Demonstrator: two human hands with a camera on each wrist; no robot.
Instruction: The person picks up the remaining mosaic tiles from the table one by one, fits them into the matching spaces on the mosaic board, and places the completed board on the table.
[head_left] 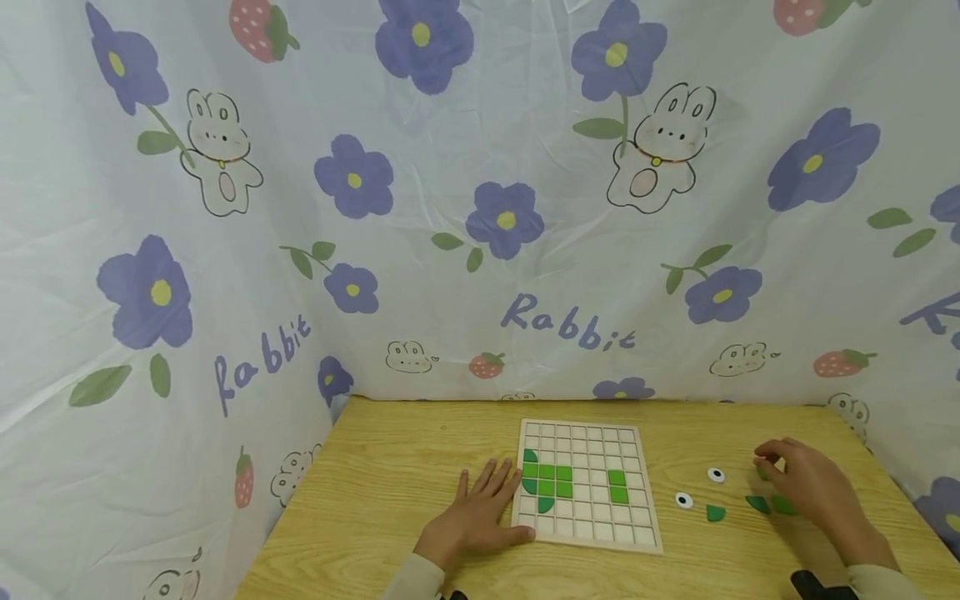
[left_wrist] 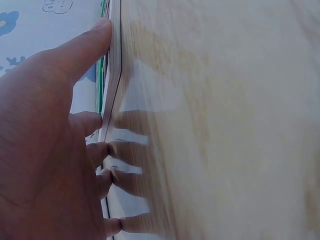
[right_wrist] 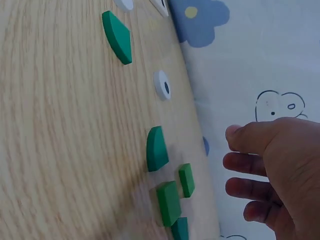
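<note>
My left hand [head_left: 476, 517] lies with spread fingers at the left edge of a wooden grid board [head_left: 588, 529], its thumb at the near left corner. Light green squares [head_left: 556, 473] and dark green quarter-circle pieces [head_left: 546, 505] sit in cells on the board's left side. Two more green squares [head_left: 617, 487] stand farther right. My right hand [head_left: 813, 492] hovers above loose pieces on the right, fingers loosely bent and nothing between them. Under it are green squares [right_wrist: 169, 202] and a dark green quarter-circle [right_wrist: 157, 150], with part of this group hidden by the hand in the head view.
Two white eye discs [head_left: 683, 500] with black pupils and another quarter-circle piece [head_left: 716, 513] lie between the board and my right hand. The wooden table [head_left: 360, 500] meets a white patterned curtain [head_left: 442, 317] at the back and left.
</note>
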